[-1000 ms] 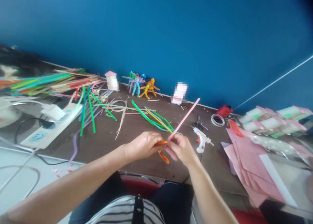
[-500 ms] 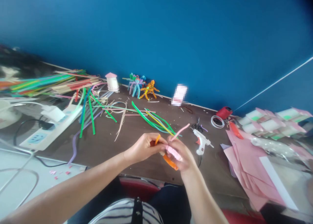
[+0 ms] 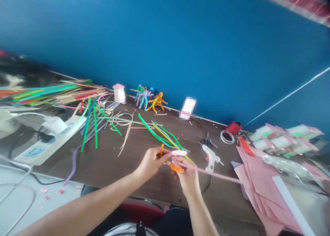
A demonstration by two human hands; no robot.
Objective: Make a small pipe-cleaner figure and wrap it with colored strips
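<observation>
My left hand point(image 3: 151, 164) is closed, pinching the end of a small coiled pink pipe cleaner piece point(image 3: 178, 153), which lies nearly level. An orange pipe cleaner point(image 3: 176, 167) bends between both hands, and part of it sticks up by my left fingers. My right hand point(image 3: 190, 177) is closed on a long pink pipe cleaner strand point(image 3: 212, 172), stretched rightward towards the pink sheets. Exactly where the pink and orange parts join is hidden by fingers. Just beyond the hands lie green, yellow and blue pipe cleaners point(image 3: 165, 134).
A white glue gun point(image 3: 211, 157) and scissors point(image 3: 206, 139) lie to the right, before pink sheets point(image 3: 254, 191). Finished pipe cleaner figures point(image 3: 157, 101) stand by the wall, near a small white house point(image 3: 119, 93). At left are a power strip point(image 3: 41, 150) and piled pipe cleaners point(image 3: 46, 93).
The long pink strand pointed up and away; now it runs out to the right. The pink coil has turned from a downward slant to nearly level. The view has shifted slightly.
</observation>
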